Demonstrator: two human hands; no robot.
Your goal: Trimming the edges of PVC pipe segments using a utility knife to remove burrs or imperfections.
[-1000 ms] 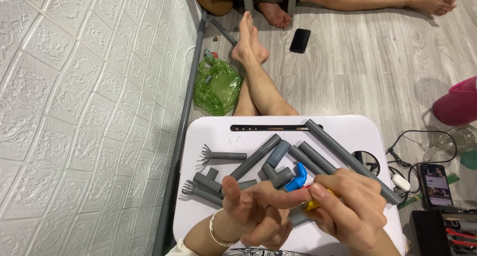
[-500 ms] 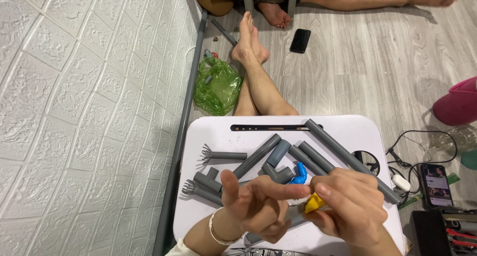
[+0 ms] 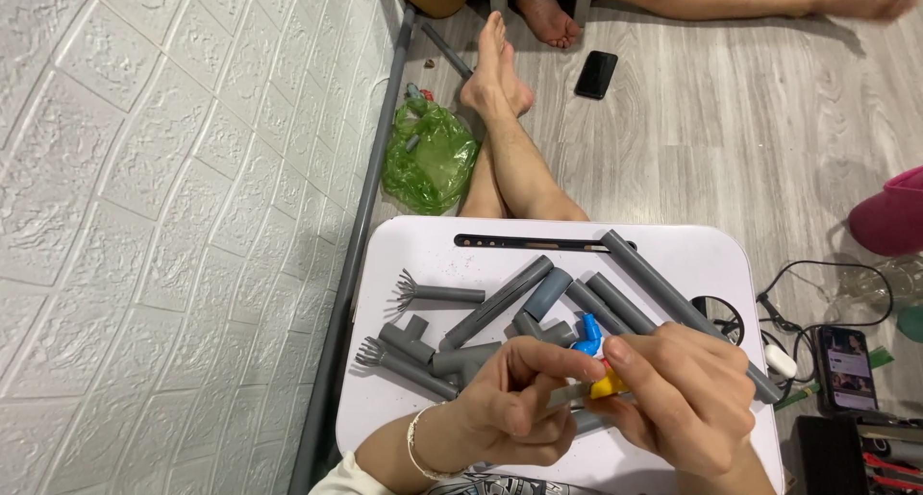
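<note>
Over the near edge of a small white lap table [image 3: 433, 245], my left hand [image 3: 514, 408] and my right hand [image 3: 683, 404] meet. The left pinches a thin grey strip between thumb and fingers. The right closes on a small yellow piece [image 3: 608, 385] where that strip ends. A blue fitting [image 3: 587, 333] lies just beyond my fingertips. Several grey pipes [image 3: 663, 288] and elbow and tee fittings [image 3: 409, 339] lie scattered over the table top; part of them is hidden under my hands.
A white textured wall runs along the left. On the wooden floor are a green plastic bag [image 3: 428, 159], a black phone [image 3: 596, 74], my bare legs and another person's legs. To the right lie cables, a lit phone [image 3: 846, 368] and a pink object [image 3: 889, 216].
My left hand's fingers, spread a second ago, have closed onto the thin grey strip. Both hands have shifted slightly right and nearer to me.
</note>
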